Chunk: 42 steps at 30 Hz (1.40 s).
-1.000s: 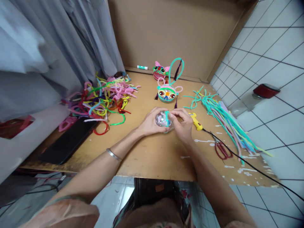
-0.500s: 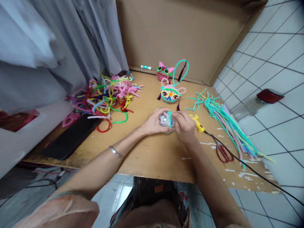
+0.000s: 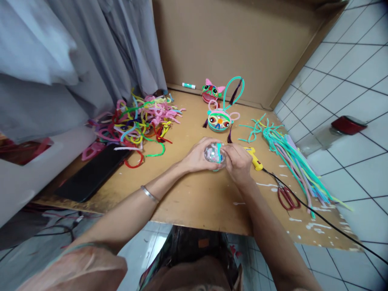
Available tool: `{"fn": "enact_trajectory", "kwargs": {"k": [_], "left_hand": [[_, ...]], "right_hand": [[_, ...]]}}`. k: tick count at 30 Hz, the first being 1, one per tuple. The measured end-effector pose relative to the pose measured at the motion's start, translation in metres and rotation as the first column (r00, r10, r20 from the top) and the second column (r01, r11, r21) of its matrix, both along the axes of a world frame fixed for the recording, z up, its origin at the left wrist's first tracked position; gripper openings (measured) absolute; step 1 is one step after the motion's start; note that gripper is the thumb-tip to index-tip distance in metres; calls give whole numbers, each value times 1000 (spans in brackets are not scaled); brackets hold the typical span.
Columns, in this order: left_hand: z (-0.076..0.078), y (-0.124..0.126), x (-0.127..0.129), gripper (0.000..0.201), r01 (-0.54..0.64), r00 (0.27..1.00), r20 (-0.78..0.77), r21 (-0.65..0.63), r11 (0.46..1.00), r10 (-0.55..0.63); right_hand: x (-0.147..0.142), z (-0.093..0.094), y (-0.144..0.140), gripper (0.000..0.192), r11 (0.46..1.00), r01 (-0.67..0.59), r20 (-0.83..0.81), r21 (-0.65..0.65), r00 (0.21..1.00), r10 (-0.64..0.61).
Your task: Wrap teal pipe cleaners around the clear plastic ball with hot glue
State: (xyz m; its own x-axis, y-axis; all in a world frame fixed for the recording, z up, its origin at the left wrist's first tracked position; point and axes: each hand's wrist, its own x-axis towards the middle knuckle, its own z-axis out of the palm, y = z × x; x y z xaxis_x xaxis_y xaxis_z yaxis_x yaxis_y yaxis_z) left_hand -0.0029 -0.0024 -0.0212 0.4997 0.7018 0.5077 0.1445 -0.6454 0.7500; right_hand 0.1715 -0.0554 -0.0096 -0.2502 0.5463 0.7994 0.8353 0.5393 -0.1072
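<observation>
Plywood table [image 3: 194,198] stands beside white-tiled wall [image 3: 348,64].

Both forearms are bare from the elbows down. The left hand [image 3: 198,157] has a thin silver bangle [image 3: 151,194] round the wrist, a plain metal band sitting at about 8 o'clock from the hand. The right hand [image 3: 239,161] wears nothing on wrist or fingers that shows. A loose peach-pink sleeve [image 3: 75,268] covers the left upper arm, with a narrow greenish band along its upper edge. A patterned floral garment [image 3: 194,279] covers the lap.
</observation>
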Motion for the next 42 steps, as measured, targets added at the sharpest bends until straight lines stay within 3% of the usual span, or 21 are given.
{"fn": "enact_trajectory", "kwargs": {"k": [8, 14, 27, 42], "left_hand": [[1, -1, 0, 69, -20, 1000, 0, -30, 999, 20], [-2, 1, 0, 68, -19, 1000, 9, -55, 998, 20], [-6, 5, -1, 67, -22, 995, 93, -166, 986, 37], [-6, 3, -1, 67, -16, 997, 76, -174, 985, 30]], "right_hand": [[-3, 3, -1, 26, 998, 0, -8, -68, 1000, 0], [-2, 2, 0, 25, 999, 8, 10, -47, 1000, -8], [-6, 8, -1, 26, 979, -126, -345, -159, 936, 64], [-4, 5, -1, 25, 979, -143, -231, -143, 967, 108]]}}
